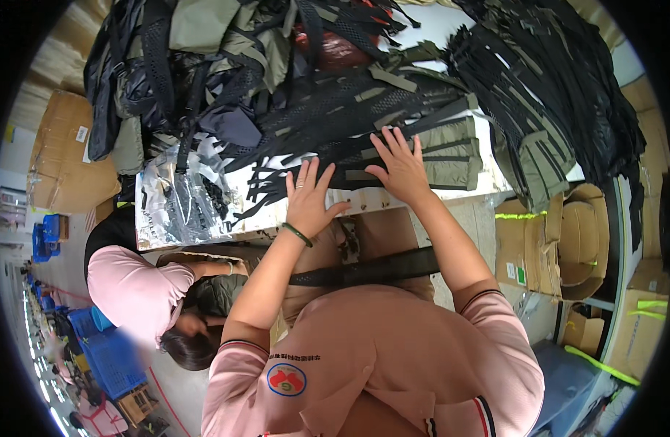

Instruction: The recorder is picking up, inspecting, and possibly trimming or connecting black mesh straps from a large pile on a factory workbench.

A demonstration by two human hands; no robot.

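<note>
My left hand (309,198) lies with fingers spread at the table's near edge, its fingertips on the narrow dark ends of a row of black mesh straps (313,135). To its right my right hand (402,169) is spread flat over the same straps, close to their wide olive-green padded ends (451,153). Neither hand grips anything. Another black strap (364,269) lies across my lap, below both hands.
Black and olive straps and fabric pieces (204,65) are heaped at the far left, with more straps (546,80) at the far right. A clear plastic bag (186,193) lies on the table (240,182). Cardboard boxes (553,244) stand right; a bent-over co-worker (142,291) is at left.
</note>
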